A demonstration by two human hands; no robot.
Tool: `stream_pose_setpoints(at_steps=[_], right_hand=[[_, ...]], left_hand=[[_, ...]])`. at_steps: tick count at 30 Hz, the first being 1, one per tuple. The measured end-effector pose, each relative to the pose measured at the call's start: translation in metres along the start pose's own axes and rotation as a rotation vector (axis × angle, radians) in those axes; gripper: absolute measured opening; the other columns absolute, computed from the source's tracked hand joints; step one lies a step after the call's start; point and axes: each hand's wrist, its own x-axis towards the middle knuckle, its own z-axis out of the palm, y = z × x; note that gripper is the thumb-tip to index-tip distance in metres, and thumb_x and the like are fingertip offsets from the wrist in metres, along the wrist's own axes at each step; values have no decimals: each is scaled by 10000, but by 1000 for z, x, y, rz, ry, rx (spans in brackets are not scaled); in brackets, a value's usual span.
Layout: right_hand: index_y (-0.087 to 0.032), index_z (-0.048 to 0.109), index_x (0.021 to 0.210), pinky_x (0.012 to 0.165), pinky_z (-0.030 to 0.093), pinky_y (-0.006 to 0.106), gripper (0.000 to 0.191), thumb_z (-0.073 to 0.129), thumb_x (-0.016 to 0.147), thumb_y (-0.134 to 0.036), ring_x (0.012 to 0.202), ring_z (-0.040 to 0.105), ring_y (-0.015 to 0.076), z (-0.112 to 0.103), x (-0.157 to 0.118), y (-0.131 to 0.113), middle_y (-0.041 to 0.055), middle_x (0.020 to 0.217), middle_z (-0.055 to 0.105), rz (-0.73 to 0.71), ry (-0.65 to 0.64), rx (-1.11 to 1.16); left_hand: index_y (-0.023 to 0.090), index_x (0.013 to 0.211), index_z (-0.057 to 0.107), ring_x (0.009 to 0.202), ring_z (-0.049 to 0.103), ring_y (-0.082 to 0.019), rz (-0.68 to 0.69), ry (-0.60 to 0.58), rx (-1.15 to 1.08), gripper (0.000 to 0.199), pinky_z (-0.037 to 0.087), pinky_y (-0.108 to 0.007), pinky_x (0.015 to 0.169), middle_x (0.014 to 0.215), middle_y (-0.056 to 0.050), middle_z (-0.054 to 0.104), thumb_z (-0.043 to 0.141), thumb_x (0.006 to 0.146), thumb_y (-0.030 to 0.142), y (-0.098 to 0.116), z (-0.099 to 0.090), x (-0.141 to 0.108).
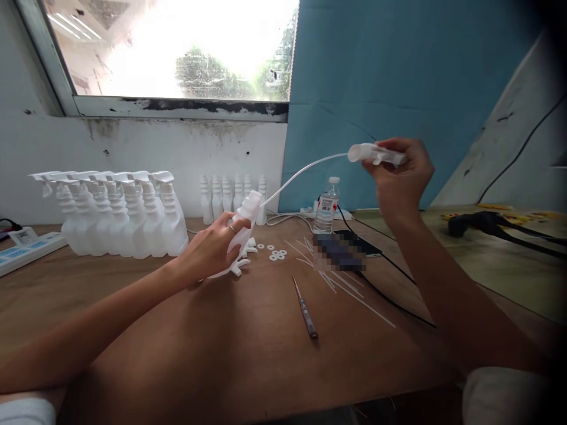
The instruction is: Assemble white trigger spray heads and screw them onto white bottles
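My left hand [212, 248] grips a white plastic bottle [244, 227], tilted with its open neck toward the right, just above the wooden table [186, 348]. My right hand [401, 174] is raised at the right and holds a white trigger spray head [376, 154]. A thin white dip tube [305, 170] curves from that head down to the bottle's neck. Small white washers [274, 254] and loose white tubes [349, 292] lie on the table beyond the bottle.
A row of assembled spray bottles [119, 215] stands at the back left, uncapped bottles [230, 198] by the wall. A water bottle [326, 206], a blurred dark item [339, 251], a screwdriver [305, 310], black cables, a power strip [26, 248] and a black tool [478, 223] lie around.
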Motion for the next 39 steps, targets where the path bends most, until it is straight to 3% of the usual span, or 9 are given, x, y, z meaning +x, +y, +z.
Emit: stream_pose_setpoints(at_steps=[8, 15, 20, 24, 31, 39], right_hand=[[-168, 644, 967, 816, 517, 320, 316, 700, 690, -25, 963, 604, 179, -1, 16, -7, 107, 1067, 582, -102, 10, -153], [-171, 630, 992, 771, 508, 303, 272, 657, 749, -54, 983, 584, 183, -1, 17, -9, 119, 1075, 577, -182, -12, -258], [-146, 631, 1012, 782, 532, 323, 333, 688, 709, -24, 997, 590, 188, -5, 23, 1, 97, 1059, 556, -326, 15, -175], [-164, 641, 1011, 816, 540, 333, 362, 666, 705, 30, 1005, 596, 181, -2, 20, -3, 77, 1055, 567, -337, -12, -108], [-218, 574, 1127, 926, 505, 354, 461, 639, 733, 11, 1075, 590, 183, 14, -3, -50, 61, 1138, 591, -375, -277, 16], [-279, 501, 1261, 962, 488, 399, 471, 529, 839, -73, 1192, 531, 208, 22, -37, -108, 36, 1220, 584, -436, -763, 164]], left_hand=[[280, 1242, 414, 675, 583, -138, 20, -57, -24, 417, 458, -266, 535, 1298, -87, 455, 511, 843, 209, 3, 3, -4], [285, 1247, 404, 682, 582, -146, 48, -62, 9, 407, 464, -277, 532, 1310, -78, 446, 497, 855, 224, 6, 2, -6], [283, 1243, 400, 669, 572, -144, 54, -65, 15, 400, 449, -274, 512, 1301, -78, 452, 491, 858, 224, 7, -2, -6], [279, 1239, 403, 677, 573, -150, 61, -70, 14, 391, 449, -282, 515, 1296, -77, 454, 501, 864, 228, 9, -3, -7], [292, 1236, 395, 706, 578, -150, 112, -96, -79, 391, 470, -297, 549, 1329, -73, 439, 524, 871, 240, 23, -11, -13], [325, 1214, 395, 872, 593, -187, 139, -127, -277, 422, 506, -326, 665, 1302, -35, 433, 604, 848, 298, 35, -7, -20]])
